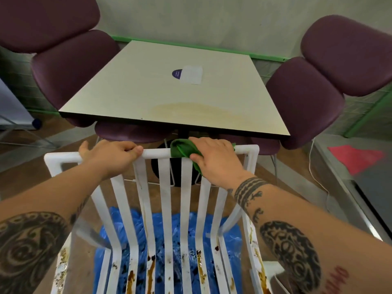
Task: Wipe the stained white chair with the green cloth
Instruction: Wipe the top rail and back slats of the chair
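Your right hand (214, 160) grasps the green cloth (182, 148), which is wrapped over the top rail (157, 152) of the white chair (166, 209), towards the rail's right end. Your left hand (112, 154) is clenched round the same rail near its left end and braces the chair.

To do this stroke well, press the cloth round the rail with fingers and thumb so that the front, top and back are all wiped in one pass, and let the left hand take the push so the chair does not tip or skid. The rail looks nearly clean; the heavy work is lower down, where brown drips (151, 272) run along the seat slats and side frame. I'd judge the task barely begun. Work downward, slat by slat, and turn the cloth to a fresh face as it loads up.

Under the chair lies a blue plastic sheet (158, 232). Just beyond the chair stands a pale table (148, 85) bearing a faint yellowish stain (191, 109) and a sticker (177, 73), with purple padded chairs (70, 66) on either side.
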A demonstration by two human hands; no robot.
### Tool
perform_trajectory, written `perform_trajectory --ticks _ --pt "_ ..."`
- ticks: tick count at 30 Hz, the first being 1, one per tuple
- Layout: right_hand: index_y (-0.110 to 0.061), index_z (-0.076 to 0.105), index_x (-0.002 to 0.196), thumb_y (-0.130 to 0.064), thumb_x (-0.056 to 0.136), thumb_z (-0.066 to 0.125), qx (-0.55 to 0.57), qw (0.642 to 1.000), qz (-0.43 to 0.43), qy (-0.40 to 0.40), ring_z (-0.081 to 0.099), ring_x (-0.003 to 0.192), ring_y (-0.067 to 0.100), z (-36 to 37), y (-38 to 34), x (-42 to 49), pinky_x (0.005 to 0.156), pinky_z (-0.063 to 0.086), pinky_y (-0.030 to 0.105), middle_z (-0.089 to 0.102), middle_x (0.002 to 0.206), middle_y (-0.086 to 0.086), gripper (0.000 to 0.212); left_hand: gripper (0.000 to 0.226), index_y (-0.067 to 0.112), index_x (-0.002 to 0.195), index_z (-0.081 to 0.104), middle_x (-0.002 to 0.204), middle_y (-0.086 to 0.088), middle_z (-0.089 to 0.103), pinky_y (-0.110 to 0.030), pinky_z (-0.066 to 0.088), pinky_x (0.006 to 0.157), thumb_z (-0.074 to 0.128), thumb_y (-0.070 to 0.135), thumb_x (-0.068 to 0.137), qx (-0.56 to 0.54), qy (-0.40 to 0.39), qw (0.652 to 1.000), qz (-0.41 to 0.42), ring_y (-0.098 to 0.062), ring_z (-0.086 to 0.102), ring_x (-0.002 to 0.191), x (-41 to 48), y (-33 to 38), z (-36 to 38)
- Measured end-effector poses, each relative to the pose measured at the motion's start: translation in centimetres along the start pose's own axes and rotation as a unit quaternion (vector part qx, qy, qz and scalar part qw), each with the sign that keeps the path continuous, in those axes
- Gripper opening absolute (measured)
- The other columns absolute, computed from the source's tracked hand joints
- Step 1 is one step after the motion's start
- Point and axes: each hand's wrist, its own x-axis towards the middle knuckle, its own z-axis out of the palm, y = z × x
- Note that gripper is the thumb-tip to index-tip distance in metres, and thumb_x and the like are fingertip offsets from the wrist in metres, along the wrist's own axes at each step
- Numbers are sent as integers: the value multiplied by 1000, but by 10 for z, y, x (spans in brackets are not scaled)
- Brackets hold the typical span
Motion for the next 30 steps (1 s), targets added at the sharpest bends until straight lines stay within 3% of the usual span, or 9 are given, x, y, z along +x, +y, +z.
perform_trajectory --ticks 5,10,13,16,18,22,24,26,30 --pt "-22 53 119 -46 105 37 -66 995 13 75 54 89 27 9 1 6 84 36 45 59 99 -1 33 53 49 130 58 103 9 53 -52 12 120 21 68 99 2 -1 1000 1 -27 49 131 5 -1 3" --pt "-16 48 106 -48 108 25 -5 999 49 5 53 59 21 -13 9 25 59 36 38 54 69 -3 39 51 48 127 61 96 10 53 -51 12 119 22 66 100 0 2 1000 4 -25 51 126 3 0 3" --pt "-12 49 107 -50 108 27 99 987 119 -42 59 71 25 -24 17 40 61 42 38 59 80 3 44 49 49 122 63 86 13 51 -53 12 119 22 65 100 -11 6 1000 7 -24 52 121 3 1 3" --pt "-9 53 112 -47 109 32 203 960 190 27 59 84 29 -35 26 43 70 41 36 61 92 8 44 49 49 124 62 88 13 51 -55 12 119 22 66 100 -9 5 1000 6 -24 51 123 2 1 2" --pt "-11 53 109 -47 108 33 213 953 200 81 57 87 30 -49 38 35 73 40 36 60 94 8 41 50 49 124 62 85 13 49 -55 13 119 21 66 100 -5 2 1000 4 -25 51 123 3 1 2" --pt "-21 57 106 -45 106 37 110 990 84 6 62 89 30 -54 60 3 77 43 40 66 93 2 31 49 48 123 62 79 16 47 -55 15 119 22 65 100 -2 1 1000 4 -24 51 121 3 0 4" --pt "-28 55 131 -43 105 42 37 999 30 -26 60 107 24 -33 66 -15 95 41 43 66 118 -3 33 49 48 125 61 83 14 48 -54 15 119 22 65 100 0 8 1000 3 -25 51 122 4 0 4" --pt "-28 43 146 -42 103 45 -33 999 7 12 55 113 24 -12 68 -24 102 34 44 59 128 -2 45 49 48 127 60 93 11 51 -53 14 119 22 65 100 2 8 1000 0 -26 50 124 4 -1 3" --pt "-20 43 144 -44 103 45 -125 991 -10 39 54 103 29 -6 79 -16 87 33 44 58 119 4 48 54 48 134 57 113 4 62 -51 12 119 22 69 99 -7 9 1000 -6 -29 48 131 10 -3 3"
